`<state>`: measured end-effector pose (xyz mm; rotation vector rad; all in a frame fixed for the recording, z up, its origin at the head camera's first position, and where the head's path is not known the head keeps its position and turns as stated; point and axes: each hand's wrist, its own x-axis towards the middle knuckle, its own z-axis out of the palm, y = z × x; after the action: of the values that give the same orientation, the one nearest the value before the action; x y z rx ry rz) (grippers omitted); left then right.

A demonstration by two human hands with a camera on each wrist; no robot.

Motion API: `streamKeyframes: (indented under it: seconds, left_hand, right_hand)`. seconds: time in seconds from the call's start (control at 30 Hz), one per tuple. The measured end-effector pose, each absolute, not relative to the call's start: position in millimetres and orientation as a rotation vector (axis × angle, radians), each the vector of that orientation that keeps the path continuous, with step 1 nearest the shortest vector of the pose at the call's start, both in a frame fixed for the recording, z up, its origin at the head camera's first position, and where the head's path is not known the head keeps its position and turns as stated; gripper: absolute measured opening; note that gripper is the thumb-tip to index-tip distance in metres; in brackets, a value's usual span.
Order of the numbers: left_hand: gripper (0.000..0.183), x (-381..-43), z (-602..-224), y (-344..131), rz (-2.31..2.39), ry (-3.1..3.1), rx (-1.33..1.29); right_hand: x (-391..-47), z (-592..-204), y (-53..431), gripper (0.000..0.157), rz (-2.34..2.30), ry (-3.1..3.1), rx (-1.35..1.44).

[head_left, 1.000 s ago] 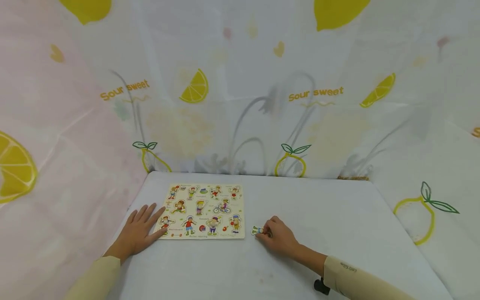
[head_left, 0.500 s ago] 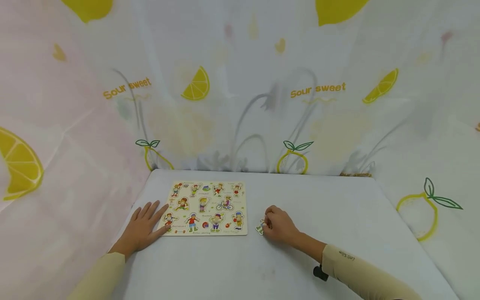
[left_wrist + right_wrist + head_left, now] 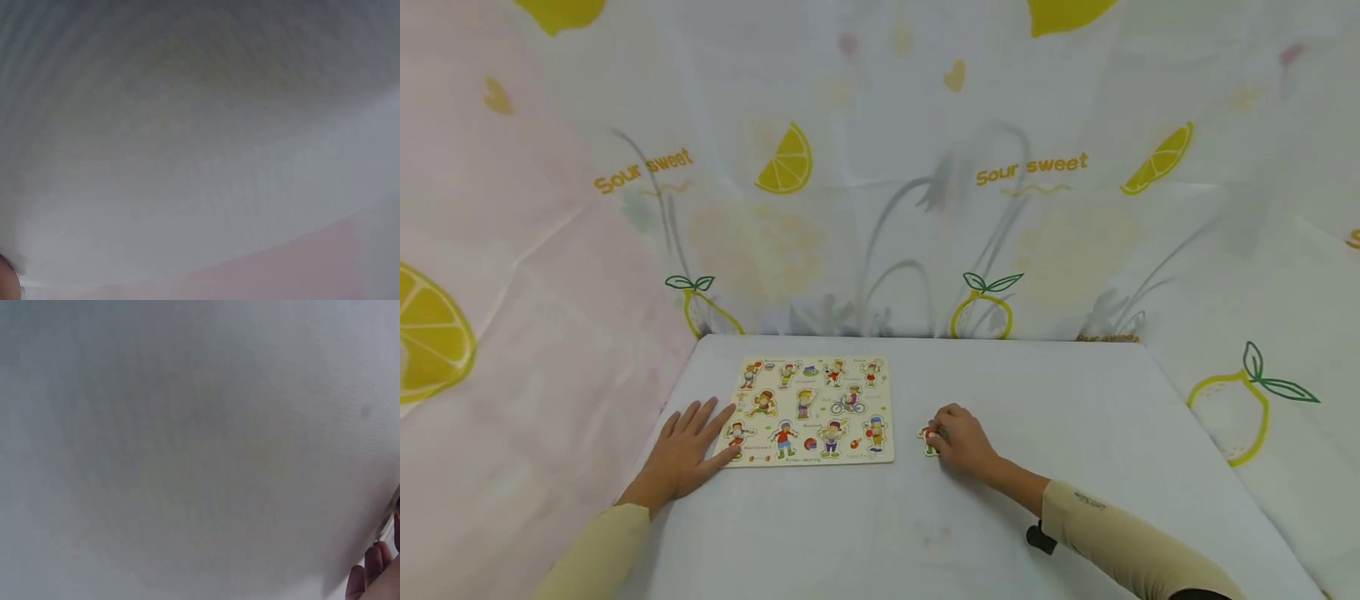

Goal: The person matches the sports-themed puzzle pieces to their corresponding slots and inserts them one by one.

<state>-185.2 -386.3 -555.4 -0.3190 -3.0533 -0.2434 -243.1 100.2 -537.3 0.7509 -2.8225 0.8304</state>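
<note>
A flat puzzle board with colourful sports figures lies on the white table. My left hand rests flat over its left edge, fingers spread, the thumb reaching onto the lower left corner. Just right of the board, my right hand pinches a small figure-shaped puzzle piece between thumb and fingers. Red and green show on the piece; the fingers cover part of it. In the right wrist view, fingertips and a thin edge of the piece appear at the lower right. The left wrist view holds mostly blurred white surface.
The white table reaches back to a hanging cloth printed with lemons and "Sour sweet". Similar cloth hangs on both sides. A black object sits at the right wrist below the sleeve.
The piece has turned in my right fingers: its legs pointed left before and now point down towards me. The right hand has drawn slightly away from the board. My left hand stays put.
</note>
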Motion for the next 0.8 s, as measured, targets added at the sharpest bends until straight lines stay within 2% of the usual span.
streamKeyframes:
  seconds: [0.3,0.53,0.8]
  left_hand:
    - [0.076,-181.8,-557.3,-385.7,-0.270,-3.016,-0.321]
    - [0.078,-178.6,-558.4,-390.5,-0.257,-3.056,-0.284]
    - [0.076,-182.1,-553.5,-384.2,-0.310,-3.016,-0.298]
  right_hand:
    - [-252.9,-529.3,73.2,0.013,0.846,-2.848,0.647]
    - [-258.8,-522.2,17.7,0.012,0.877,-2.846,0.708]
    - [-249.2,-515.0,-52.5,0.011,1.056,-2.809,0.819]
